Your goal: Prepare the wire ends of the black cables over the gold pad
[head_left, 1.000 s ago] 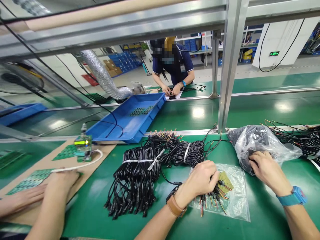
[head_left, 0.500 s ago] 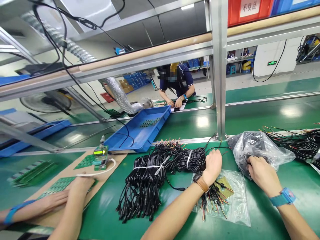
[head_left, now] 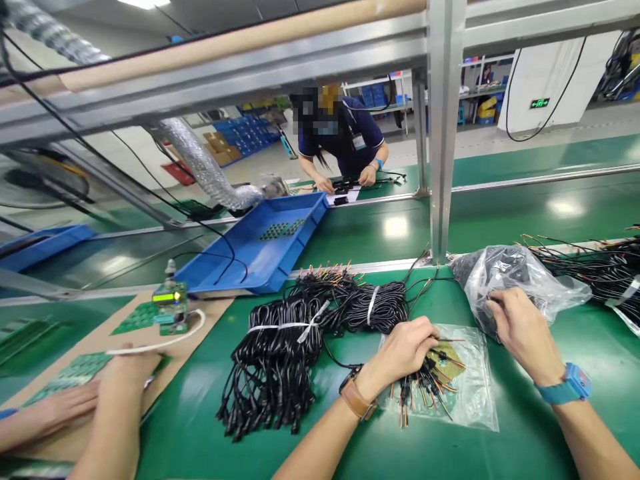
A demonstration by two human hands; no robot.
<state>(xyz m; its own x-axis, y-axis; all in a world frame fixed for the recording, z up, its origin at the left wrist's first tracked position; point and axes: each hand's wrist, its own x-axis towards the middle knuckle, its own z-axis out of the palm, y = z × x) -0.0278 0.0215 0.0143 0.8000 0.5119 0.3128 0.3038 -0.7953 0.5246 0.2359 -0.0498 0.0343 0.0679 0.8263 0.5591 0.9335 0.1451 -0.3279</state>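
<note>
My left hand, with a brown-strapped watch, is closed on a thin wire whose end points right. Beneath it, a flat clear bag carries a yellowish piece and several short black cables with bare coloured ends. My right hand, wearing a blue wristband, is pinched at the left side of a clear plastic bag full of dark items; what its fingertips hold is too small to make out. Left of my left hand lie tied bundles of black cable.
More black cables lie at the right. A metal post rises behind the bags. A blue tray stands at back left. Another person's hands rest by green circuit boards. A co-worker works across the line.
My left hand has come back from the rear edge of the table, down over the flat bag, with the wire in its fingers. My right hand stays at the full bag. The view has tilted down.
</note>
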